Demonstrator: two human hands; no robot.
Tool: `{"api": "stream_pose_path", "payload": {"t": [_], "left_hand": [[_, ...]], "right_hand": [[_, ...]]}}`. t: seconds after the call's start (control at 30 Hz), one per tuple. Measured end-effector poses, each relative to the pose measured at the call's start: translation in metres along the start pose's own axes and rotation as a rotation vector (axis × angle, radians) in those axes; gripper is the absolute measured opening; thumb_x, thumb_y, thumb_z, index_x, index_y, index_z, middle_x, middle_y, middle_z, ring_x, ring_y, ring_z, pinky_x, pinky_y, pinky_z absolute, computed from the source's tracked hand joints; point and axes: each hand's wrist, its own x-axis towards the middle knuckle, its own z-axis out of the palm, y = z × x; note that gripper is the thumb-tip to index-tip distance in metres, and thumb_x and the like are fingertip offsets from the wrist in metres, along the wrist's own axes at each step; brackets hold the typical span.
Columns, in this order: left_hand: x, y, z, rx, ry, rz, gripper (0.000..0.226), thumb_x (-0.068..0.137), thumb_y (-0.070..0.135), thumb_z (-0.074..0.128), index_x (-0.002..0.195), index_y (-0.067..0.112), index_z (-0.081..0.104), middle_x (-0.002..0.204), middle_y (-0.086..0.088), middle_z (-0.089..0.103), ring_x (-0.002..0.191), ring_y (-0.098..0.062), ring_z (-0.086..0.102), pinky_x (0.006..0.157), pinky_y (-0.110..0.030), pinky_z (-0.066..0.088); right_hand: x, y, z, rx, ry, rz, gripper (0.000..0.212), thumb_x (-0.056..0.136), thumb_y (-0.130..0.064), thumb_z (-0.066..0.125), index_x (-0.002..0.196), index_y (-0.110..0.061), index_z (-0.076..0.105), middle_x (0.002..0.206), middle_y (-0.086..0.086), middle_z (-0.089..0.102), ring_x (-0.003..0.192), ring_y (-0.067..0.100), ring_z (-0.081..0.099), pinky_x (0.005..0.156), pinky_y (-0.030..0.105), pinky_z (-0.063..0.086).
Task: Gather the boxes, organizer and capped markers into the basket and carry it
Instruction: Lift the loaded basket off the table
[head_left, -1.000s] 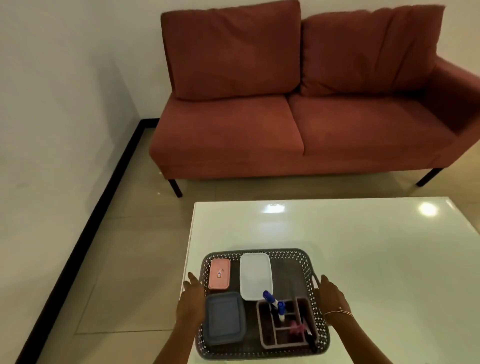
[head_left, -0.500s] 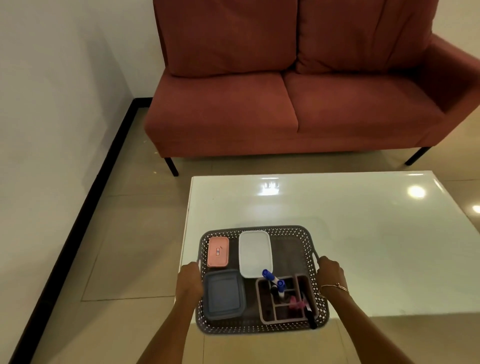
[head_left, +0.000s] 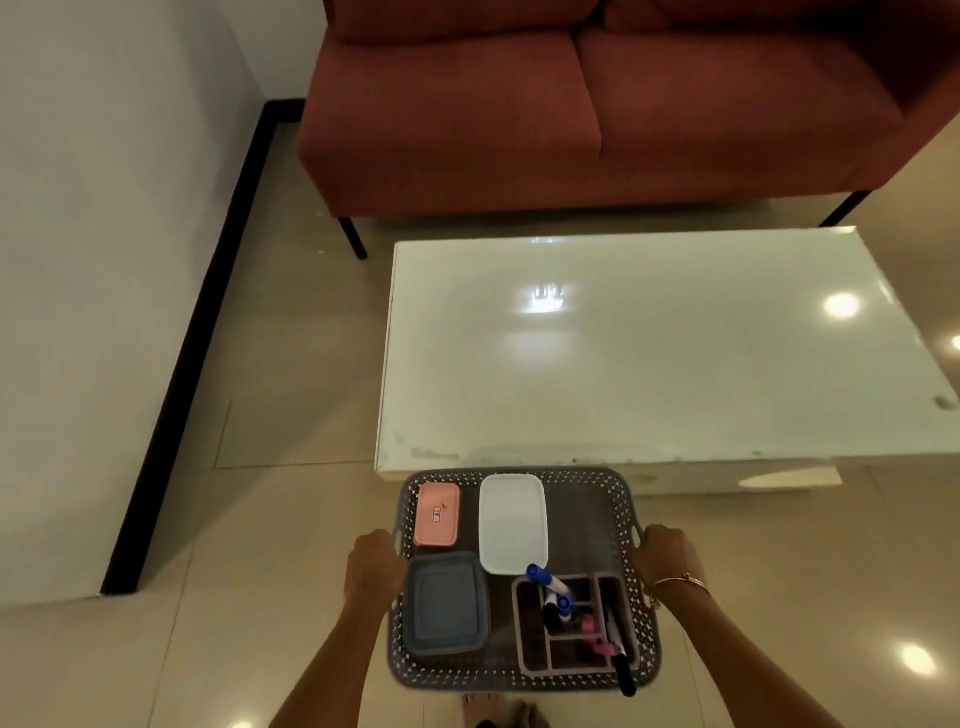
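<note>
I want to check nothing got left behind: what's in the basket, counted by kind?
Lidded boxes: 3 (pink, white, blue-grey)
Organizer: 1
Markers: 4 visible (two blue-capped, pink-capped, black); others may be hidden
Total: 8

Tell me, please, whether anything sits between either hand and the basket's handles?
Nothing visible does. The left hand and right hand are closed directly on the side handles of the basket, which is held over the floor in front of the table.
</note>
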Motion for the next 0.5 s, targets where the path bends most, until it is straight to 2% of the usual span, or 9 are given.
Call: {"api": "stream_pose_path", "payload": {"t": [0.17,0.27,0.4,0.5], "left_hand": [[0.012,-0.034,0.052,0.017,-0.084,-0.077,0.025,0.085,0.01,0.051,0.102,-0.006,0.057,0.111,-0.024,0.061,0.102,-0.038,0.06,0.077,-0.035,0.048],[0.045,-0.044,0.086,0.014,-0.114,-0.095,0.023,0.085,0.01,0.052,0.101,-0.006,0.058,0.109,-0.024,0.063,0.1,-0.036,0.061,0.073,-0.033,0.047],[0.11,-0.042,0.127,-0.026,-0.071,-0.061,0.022,0.084,0.005,0.052,0.102,-0.006,0.059,0.107,-0.024,0.064,0.098,-0.037,0.062,0.079,-0.036,0.049],[0.167,-0.029,0.148,-0.09,0.05,0.025,0.023,0.085,0.002,0.051,0.103,-0.006,0.062,0.105,-0.024,0.067,0.097,-0.039,0.063,0.08,-0.038,0.049]], "right_hand": [[0.007,0.02,0.064,-0.04,-0.109,0.071,0.027,0.083,-0.023,0.053,0.094,-0.001,0.064,0.102,0.02,0.068,0.095,0.035,0.064,0.07,0.031,0.047],[0.042,0.02,0.102,-0.019,-0.105,0.073,0.025,0.083,-0.019,0.053,0.093,0.0,0.064,0.099,0.022,0.068,0.092,0.036,0.064,0.071,0.033,0.049],[0.107,0.014,0.14,0.067,0.002,0.035,0.019,0.083,-0.01,0.052,0.09,0.003,0.063,0.091,0.027,0.068,0.085,0.039,0.064,0.065,0.035,0.047],[0.164,0.005,0.16,0.133,0.133,0.007,0.02,0.085,-0.003,0.048,0.096,0.003,0.064,0.092,0.029,0.068,0.085,0.04,0.064,0.066,0.036,0.047]]}}
